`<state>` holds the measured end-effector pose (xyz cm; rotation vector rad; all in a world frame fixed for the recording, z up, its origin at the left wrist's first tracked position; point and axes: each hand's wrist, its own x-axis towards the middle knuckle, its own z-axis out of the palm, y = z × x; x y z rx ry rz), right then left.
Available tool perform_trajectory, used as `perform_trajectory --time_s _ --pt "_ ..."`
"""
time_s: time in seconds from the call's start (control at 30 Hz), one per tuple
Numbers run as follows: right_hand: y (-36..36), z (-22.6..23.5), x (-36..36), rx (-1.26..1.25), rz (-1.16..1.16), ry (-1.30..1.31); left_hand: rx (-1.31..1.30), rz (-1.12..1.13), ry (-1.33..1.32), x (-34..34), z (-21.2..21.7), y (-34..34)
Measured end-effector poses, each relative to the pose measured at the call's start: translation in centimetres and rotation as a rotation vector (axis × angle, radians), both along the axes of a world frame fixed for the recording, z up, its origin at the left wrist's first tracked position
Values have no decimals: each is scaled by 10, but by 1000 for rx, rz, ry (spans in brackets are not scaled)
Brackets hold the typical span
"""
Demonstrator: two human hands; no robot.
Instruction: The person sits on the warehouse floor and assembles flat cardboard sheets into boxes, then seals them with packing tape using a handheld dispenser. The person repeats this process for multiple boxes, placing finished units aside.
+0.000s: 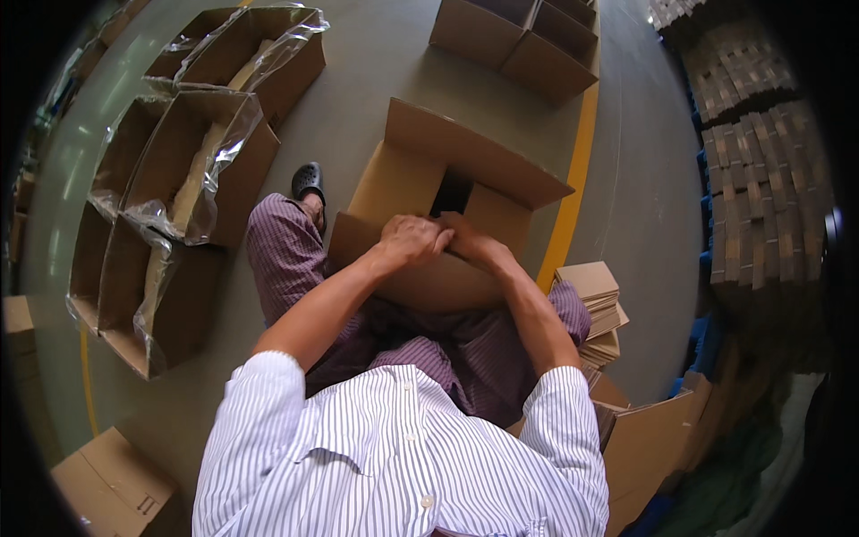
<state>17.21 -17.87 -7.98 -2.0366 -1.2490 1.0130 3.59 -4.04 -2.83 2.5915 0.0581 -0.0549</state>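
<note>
In front of me stands an open cardboard box (pixel 429 291), its long far flap (pixel 474 148) raised and its two short flaps folded inward. A dark gap (pixel 454 192) shows between those short flaps. My left hand (pixel 416 239) and my right hand (pixel 470 239) meet over the upper edge of the near flap, both with fingers curled. The left fingers press against the right hand. Whatever lies between them is hidden, though a small dark bit shows just beyond the fingers.
Open cartons with clear plastic liners (pixel 201 166) stand at the left. More open boxes (pixel 528 40) sit at the far side. Folded cardboard pieces (pixel 593 300) are stacked by my right knee. Bundled flat cardboard (pixel 761 197) rises at the right. A closed carton (pixel 116 483) is at lower left.
</note>
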Motion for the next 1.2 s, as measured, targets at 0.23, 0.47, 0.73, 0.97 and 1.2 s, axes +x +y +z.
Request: perform_trajectory --time_s 0.23,0.47,0.73,0.97,1.2 --pt "-26 71 39 392 -458 -858 40 223 -518 30 -102 20" --pt "-37 60 98 184 -682 -1159 31 641 -462 38 -108 28" --pt "-36 50 8 217 -793 -1162 -446 966 -638 30 -132 54" --pt "-71 -21 -99 157 -719 -923 -864 1297 -913 45 -132 73" --pt "-74 -25 -83 170 -807 -797 -266 1065 -682 17 -112 83"
